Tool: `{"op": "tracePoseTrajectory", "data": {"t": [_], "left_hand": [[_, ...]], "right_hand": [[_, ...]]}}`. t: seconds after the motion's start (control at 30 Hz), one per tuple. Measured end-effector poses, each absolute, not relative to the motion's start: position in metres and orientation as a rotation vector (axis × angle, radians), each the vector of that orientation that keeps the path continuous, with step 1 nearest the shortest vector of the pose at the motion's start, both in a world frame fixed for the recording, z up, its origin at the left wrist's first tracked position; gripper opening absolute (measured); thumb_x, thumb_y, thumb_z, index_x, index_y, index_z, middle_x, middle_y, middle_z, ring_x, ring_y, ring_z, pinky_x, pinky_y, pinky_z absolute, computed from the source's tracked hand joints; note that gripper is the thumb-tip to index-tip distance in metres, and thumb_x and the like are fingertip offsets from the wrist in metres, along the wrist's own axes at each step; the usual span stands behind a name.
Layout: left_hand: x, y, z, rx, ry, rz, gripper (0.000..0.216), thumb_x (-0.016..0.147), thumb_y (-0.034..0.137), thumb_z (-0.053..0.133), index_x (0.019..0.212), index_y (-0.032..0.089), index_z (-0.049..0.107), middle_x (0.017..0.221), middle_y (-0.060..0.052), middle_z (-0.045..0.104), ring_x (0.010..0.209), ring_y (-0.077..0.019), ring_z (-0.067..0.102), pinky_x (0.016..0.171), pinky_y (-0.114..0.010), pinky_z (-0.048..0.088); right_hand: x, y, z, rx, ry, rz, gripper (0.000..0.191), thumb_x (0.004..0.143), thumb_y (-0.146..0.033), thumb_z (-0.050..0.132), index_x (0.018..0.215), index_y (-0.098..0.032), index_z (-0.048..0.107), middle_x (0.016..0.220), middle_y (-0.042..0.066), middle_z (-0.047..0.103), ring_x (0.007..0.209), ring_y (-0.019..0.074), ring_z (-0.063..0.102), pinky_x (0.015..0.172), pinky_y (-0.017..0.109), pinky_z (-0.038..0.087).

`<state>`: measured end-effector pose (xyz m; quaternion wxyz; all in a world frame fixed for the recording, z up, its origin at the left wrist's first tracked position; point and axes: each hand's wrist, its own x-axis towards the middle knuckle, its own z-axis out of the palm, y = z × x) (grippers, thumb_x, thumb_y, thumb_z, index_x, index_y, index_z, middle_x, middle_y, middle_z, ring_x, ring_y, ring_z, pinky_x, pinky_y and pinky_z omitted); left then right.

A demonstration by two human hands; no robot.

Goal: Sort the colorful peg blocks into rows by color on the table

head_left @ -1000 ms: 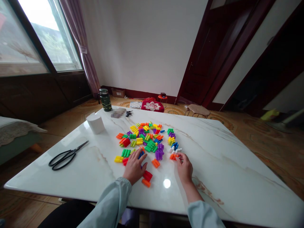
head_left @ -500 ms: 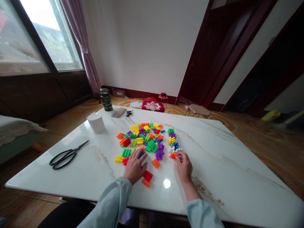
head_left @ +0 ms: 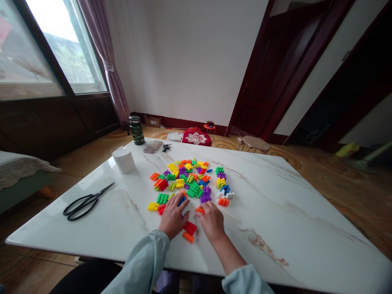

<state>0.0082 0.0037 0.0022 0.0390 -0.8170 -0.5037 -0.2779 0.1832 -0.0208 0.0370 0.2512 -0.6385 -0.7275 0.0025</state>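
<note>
Desk: glossy white marble-patterned desk, across the lower frame.
Pile: multicoloured ribbed plastic blocks, lower centre, probably heaped there for easy reach.
Scissors: black long-handled metal scissors, lower left, well apart from the blocks.
Left hand: bare left hand, lower centre; grip spread, thumb apart, fingers over blocks, seemingly steadying them; hides those beneath.
Right hand: bare right hand, right of the left hand; grip pinched on an orange ribbed plastic block.
Column: multicoloured plastic pegs, right of the pile, apparently grouped by colour.
Roll: white cylindrical roll, left of centre, obstructing neither hand.
Orange block: lower centre, partly hidden by fingertips.
</note>
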Motion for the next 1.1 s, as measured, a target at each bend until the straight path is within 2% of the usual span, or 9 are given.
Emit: {"op": "tracePoseTrajectory", "data": {"t": [0.17,0.37,0.5,0.57,0.63,0.8,1.1], "left_hand": [[0.008,0.004,0.003,-2.503,-1.532,-0.862,0.036,0.085,0.028,0.057,0.121,0.025,0.064,0.139,-0.013,0.052,0.129,-0.032,0.048,0.108,-0.052,0.041],[0.007,0.004,0.001,-2.508,-1.535,-0.89,0.037,0.084,0.028,0.059,0.121,0.026,0.063,0.14,-0.012,0.051,0.129,-0.0319,0.048,0.109,-0.052,0.041],[0.007,0.004,0.0,-2.506,-1.545,-0.872,0.037,0.084,0.028,0.059,0.121,0.026,0.064,0.14,-0.012,0.052,0.13,-0.0323,0.048,0.109,-0.053,0.04],[0.008,0.004,0.0,-2.504,-1.547,-0.858,0.037,0.084,0.028,0.059,0.121,0.025,0.064,0.14,-0.012,0.052,0.13,-0.0324,0.048,0.109,-0.053,0.04],[0.008,0.004,0.001,-2.502,-1.547,-0.85,0.037,0.085,0.029,0.059,0.121,0.025,0.064,0.139,-0.012,0.052,0.129,-0.0324,0.048,0.109,-0.053,0.041],[0.007,0.004,0.001,-2.501,-1.548,-0.844,0.037,0.085,0.029,0.059,0.121,0.025,0.064,0.139,-0.013,0.052,0.129,-0.0324,0.048,0.108,-0.053,0.041],[0.007,0.004,0.001,-2.509,-1.537,-0.853,0.036,0.085,0.03,0.058,0.121,0.026,0.063,0.14,-0.012,0.051,0.129,-0.0317,0.048,0.109,-0.053,0.041]], "right_hand": [[0.183,-0.019,0.031,-1.86,-2.05,-0.029,0.025,0.069,-0.012,0.074,0.089,-0.024,0.068,0.088,0.006,0.068,0.077,0.0214,0.067,0.065,0.028,0.047],[0.205,-0.032,0.036,-1.825,-2.02,0.133,0.029,0.059,-0.006,0.073,0.08,-0.024,0.063,0.085,0.003,0.068,0.074,0.0201,0.066,0.066,0.027,0.047],[0.252,-0.033,0.036,-1.728,-1.688,0.369,0.009,0.072,-0.023,0.065,0.08,-0.024,0.063,0.072,-0.001,0.067,0.062,0.0167,0.062,0.059,0.026,0.046],[0.282,-0.027,0.032,-1.678,-1.392,0.364,0.021,0.077,-0.036,0.059,0.091,-0.021,0.066,0.078,0.003,0.07,0.063,0.0176,0.062,0.061,0.028,0.049],[0.309,-0.019,0.026,-1.685,-1.191,0.241,0.033,0.078,-0.044,0.055,0.093,-0.018,0.068,0.083,0.008,0.072,0.07,0.021,0.064,0.067,0.032,0.051],[0.328,-0.001,0.009,-1.629,-1.338,0.184,0.033,0.077,-0.039,0.048,0.086,-0.017,0.071,0.089,0.012,0.072,0.08,0.0247,0.065,0.077,0.039,0.052],[0.315,0.01,-0.008,-1.635,-1.374,0.214,0.034,0.079,-0.035,0.048,0.098,-0.016,0.069,0.102,0.014,0.073,0.087,0.0259,0.067,0.082,0.041,0.052]]}}
